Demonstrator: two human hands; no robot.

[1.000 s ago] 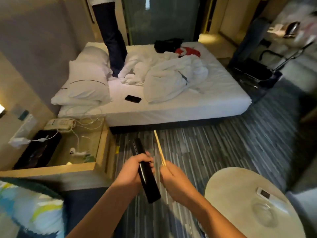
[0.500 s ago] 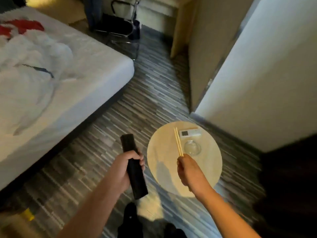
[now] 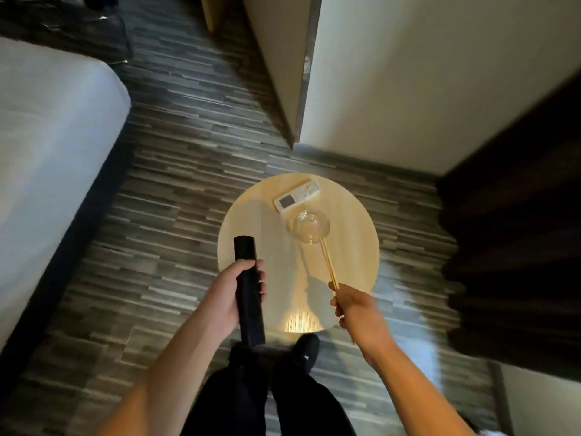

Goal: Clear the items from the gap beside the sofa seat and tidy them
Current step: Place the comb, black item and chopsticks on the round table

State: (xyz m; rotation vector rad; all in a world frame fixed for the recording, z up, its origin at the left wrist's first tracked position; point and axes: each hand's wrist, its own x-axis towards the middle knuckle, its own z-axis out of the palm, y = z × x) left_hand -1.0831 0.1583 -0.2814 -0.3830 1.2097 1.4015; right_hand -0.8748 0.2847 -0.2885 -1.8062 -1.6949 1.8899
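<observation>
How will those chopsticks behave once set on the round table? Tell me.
The chopsticks look thin, stiff and probably light, pinched at one end by the right hand. Being slender sticks, they may roll on the smooth round table. Their tips sit near the glass dish, which might stop them.

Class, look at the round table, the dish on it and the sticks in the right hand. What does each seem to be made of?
Round table: pale wood or wood-look laminate, faint grain, a light sheen.
Dish: clear glass, probably; the tabletop shows through it.
Sticks: light wood or bamboo, thin, tan, matt, pinched in the right hand.
</observation>
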